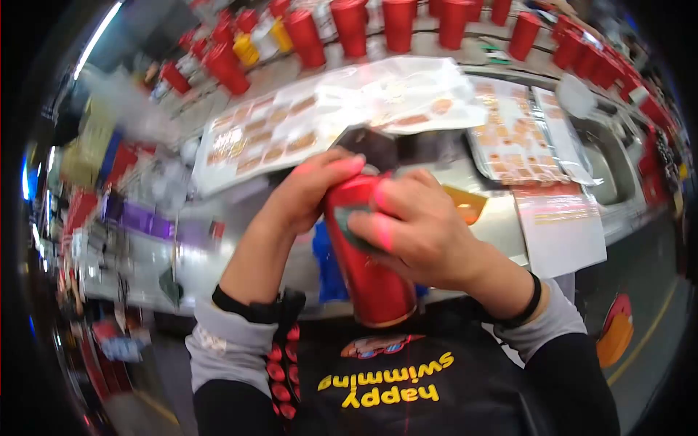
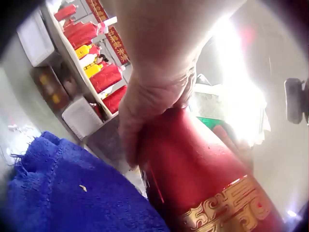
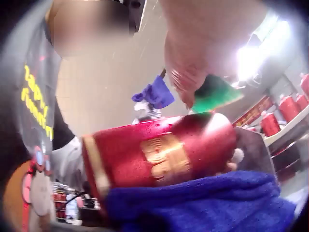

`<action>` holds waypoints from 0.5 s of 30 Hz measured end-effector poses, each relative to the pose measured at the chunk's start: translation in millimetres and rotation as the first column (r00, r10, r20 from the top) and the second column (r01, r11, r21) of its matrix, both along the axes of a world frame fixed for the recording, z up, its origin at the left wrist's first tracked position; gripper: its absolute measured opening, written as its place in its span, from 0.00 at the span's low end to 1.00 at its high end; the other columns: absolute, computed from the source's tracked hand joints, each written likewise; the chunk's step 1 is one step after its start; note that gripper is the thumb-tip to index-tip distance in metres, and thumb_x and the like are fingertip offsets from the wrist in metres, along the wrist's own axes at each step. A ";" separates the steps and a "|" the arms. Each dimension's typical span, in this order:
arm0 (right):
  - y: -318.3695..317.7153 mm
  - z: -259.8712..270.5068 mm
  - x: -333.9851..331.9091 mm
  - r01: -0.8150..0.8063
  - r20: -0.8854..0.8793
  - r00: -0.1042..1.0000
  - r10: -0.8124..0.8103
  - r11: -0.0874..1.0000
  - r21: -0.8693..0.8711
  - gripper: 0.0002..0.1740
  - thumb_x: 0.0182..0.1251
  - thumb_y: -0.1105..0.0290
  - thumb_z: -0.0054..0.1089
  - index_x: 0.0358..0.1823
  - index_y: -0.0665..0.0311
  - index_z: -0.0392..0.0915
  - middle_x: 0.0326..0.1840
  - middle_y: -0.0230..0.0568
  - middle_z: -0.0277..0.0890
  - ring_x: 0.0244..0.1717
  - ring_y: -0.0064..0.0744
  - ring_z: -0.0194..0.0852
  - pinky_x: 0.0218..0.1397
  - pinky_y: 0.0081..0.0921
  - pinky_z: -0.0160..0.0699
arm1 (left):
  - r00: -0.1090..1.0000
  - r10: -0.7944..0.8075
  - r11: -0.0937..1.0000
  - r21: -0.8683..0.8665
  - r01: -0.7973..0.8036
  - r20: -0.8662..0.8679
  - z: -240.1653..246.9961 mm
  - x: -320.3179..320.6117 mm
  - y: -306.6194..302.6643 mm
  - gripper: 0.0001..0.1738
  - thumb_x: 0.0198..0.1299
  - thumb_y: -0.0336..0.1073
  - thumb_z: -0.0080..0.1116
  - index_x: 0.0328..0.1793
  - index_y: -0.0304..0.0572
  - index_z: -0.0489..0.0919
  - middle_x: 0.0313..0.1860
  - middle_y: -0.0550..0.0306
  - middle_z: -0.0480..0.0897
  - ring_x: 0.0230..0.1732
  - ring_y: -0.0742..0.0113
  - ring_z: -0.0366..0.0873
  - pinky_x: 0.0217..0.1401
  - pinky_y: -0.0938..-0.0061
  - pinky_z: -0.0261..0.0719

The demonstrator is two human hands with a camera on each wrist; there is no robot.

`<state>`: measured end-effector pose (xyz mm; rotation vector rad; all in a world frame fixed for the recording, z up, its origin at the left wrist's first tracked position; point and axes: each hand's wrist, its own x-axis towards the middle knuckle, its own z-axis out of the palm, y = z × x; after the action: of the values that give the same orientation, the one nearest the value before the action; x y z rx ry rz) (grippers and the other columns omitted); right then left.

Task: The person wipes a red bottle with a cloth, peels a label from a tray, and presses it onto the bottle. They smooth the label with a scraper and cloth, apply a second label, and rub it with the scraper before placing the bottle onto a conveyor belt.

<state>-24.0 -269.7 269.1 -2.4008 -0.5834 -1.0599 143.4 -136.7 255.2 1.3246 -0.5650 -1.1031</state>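
Observation:
A glossy red bottle (image 1: 378, 283) with a gold pattern leans over the counter's near edge, its base toward the person's apron. At its narrower far end the left hand (image 1: 313, 185) holds it, fingers wrapped over the top, as the left wrist view also shows. The right hand (image 1: 425, 229) pinches a green scouring pad (image 3: 217, 94) and presses it to the bottle's upper side. Beneath the bottle lies a blue towel (image 2: 82, 188), bunched up in both wrist views. The bottle's mouth is hidden by the left hand.
Beyond the hands lies a white sheet (image 1: 254, 142) with brown-gold pieces, and a similar tray (image 1: 509, 131) at right. Many red bottles (image 1: 349, 29) line the back shelf. A metal sink (image 1: 611, 163) and white board (image 1: 563, 240) are at right. An orange piece (image 1: 465, 203) lies nearby.

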 end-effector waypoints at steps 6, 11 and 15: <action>-4.2 10.0 -31.3 -0.100 -0.207 0.945 0.253 0.825 0.556 0.13 0.60 0.75 0.70 0.44 0.66 0.78 0.33 0.34 0.73 0.32 0.25 0.68 0.35 0.21 0.66 | 0.937 0.325 0.934 -0.198 -0.296 0.132 20.8 -59.8 80.6 0.13 0.70 0.40 0.58 0.50 0.38 0.77 0.51 0.51 0.85 0.47 0.69 0.83 0.50 0.76 0.81; 6.5 1.8 -28.6 -0.088 -0.226 0.908 0.353 0.689 0.720 0.12 0.68 0.71 0.66 0.46 0.69 0.75 0.37 0.29 0.71 0.37 0.16 0.64 0.41 0.14 0.63 | 0.668 0.729 0.662 -0.401 -0.633 0.150 55.8 -87.0 191.1 0.13 0.69 0.38 0.61 0.50 0.35 0.79 0.41 0.60 0.83 0.42 0.75 0.81 0.49 0.79 0.79; 31.6 2.8 -15.4 -0.050 -0.276 0.914 0.297 0.758 0.651 0.11 0.70 0.68 0.65 0.46 0.67 0.76 0.37 0.27 0.72 0.37 0.14 0.65 0.41 0.13 0.65 | 0.290 0.849 0.493 -0.465 -0.735 0.441 87.1 -57.8 272.8 0.16 0.69 0.41 0.61 0.51 0.33 0.80 0.44 0.55 0.85 0.42 0.73 0.82 0.49 0.78 0.80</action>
<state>-39.4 -238.1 271.8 -1.8174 -0.2493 -0.5680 85.6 136.0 342.4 1.5289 -0.3457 0.2988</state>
